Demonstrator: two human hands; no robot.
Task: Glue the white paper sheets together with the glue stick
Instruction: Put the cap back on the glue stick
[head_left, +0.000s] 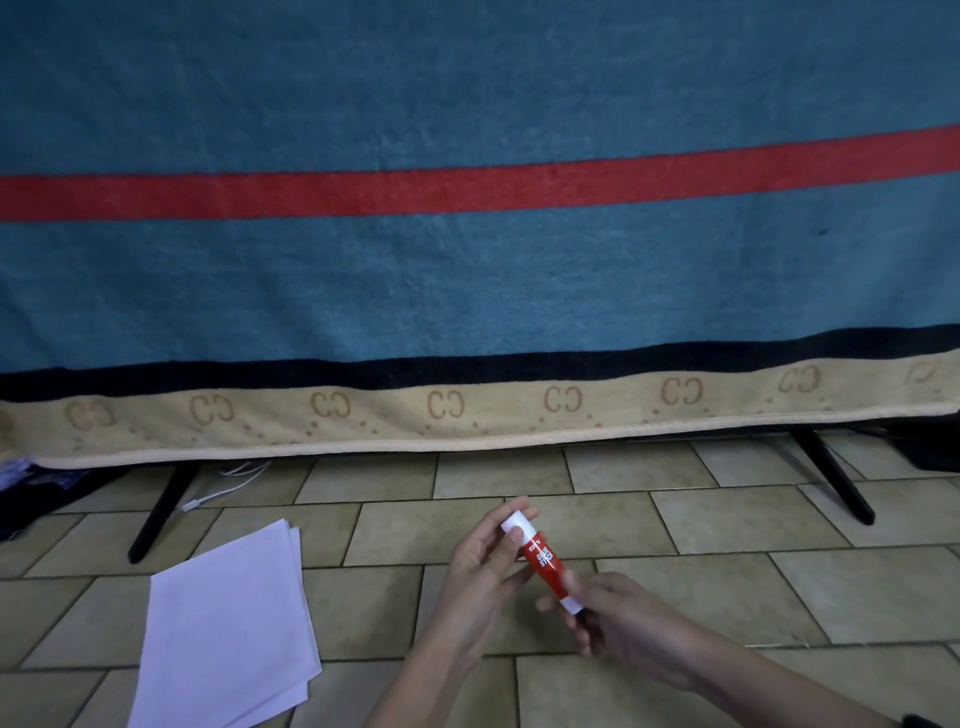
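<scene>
Glue stick held in 2 hands above tiled floor, paper stack to the left.

A large teal woven blanket with a red stripe (467, 260) hangs behind the beige tiled floor (727, 519). The stack of white paper sheets (223, 629) lies flat on the tiles. The left hand (480, 577) pinches the white cap of the red cylindrical glue stick (545, 561); the right hand (618, 618) grasps its base.
</scene>
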